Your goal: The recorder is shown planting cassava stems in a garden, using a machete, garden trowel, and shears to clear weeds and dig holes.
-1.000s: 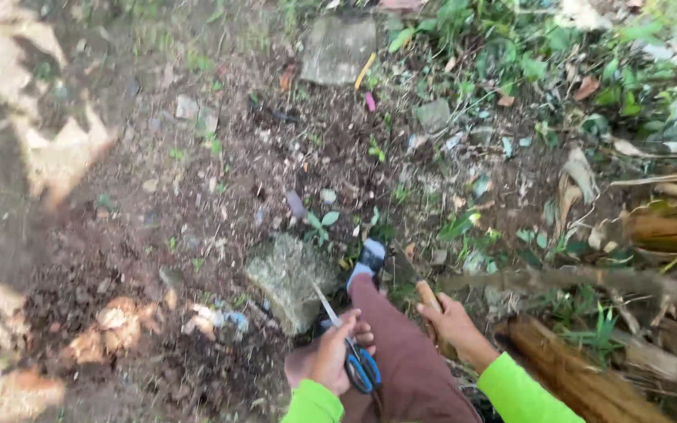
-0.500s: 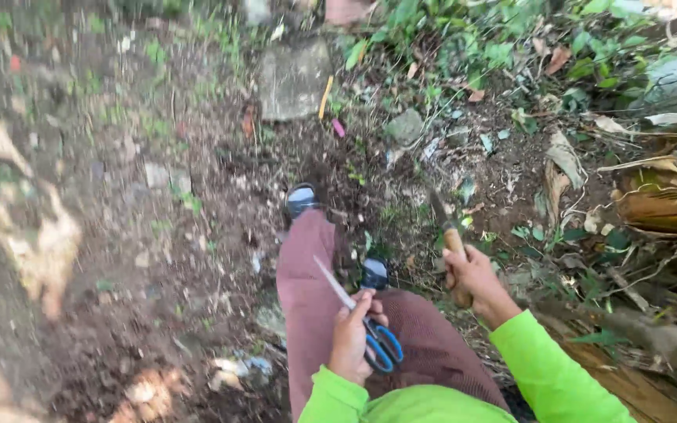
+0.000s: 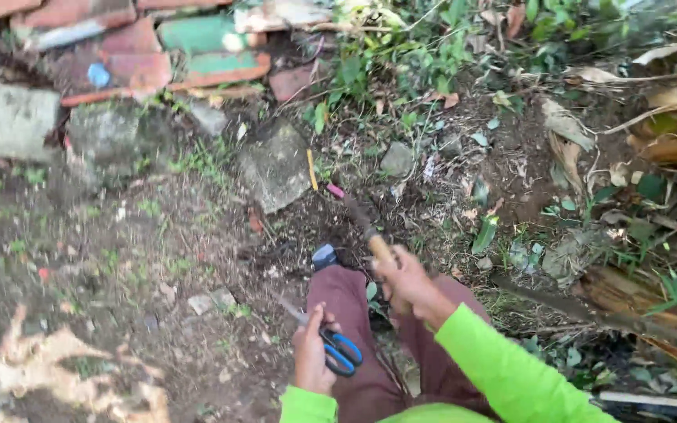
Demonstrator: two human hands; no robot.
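The left hand (image 3: 313, 354) is wrapped tight around a pair of blue-handled metal scissors (image 3: 332, 346), the finger loops beside the palm and the thin blades pointing up and left over the bare dark soil (image 3: 158, 258). The right hand (image 3: 406, 280) is clenched on the pale wooden handle of a dark-bladed knife (image 3: 366, 229), whose blade slants up and left toward a flat grey stone (image 3: 276, 166). Both hands sit above the knees in maroon trousers (image 3: 354, 313), and bright green sleeves (image 3: 495, 364) cover the forearms.

Compared with half a second ago, the view has swung upward: a row of broken reddish and green roof tiles (image 3: 190, 47) now fills the top edge, and the grey stone lies nearer the middle. The knife hand has moved left and sits closer to the scissors hand; the blade now ends just short of a small pink scrap (image 3: 335, 190) beside a yellow sliver (image 3: 312, 169). Dry brown leaf stalks (image 3: 667, 133) lie to the right.
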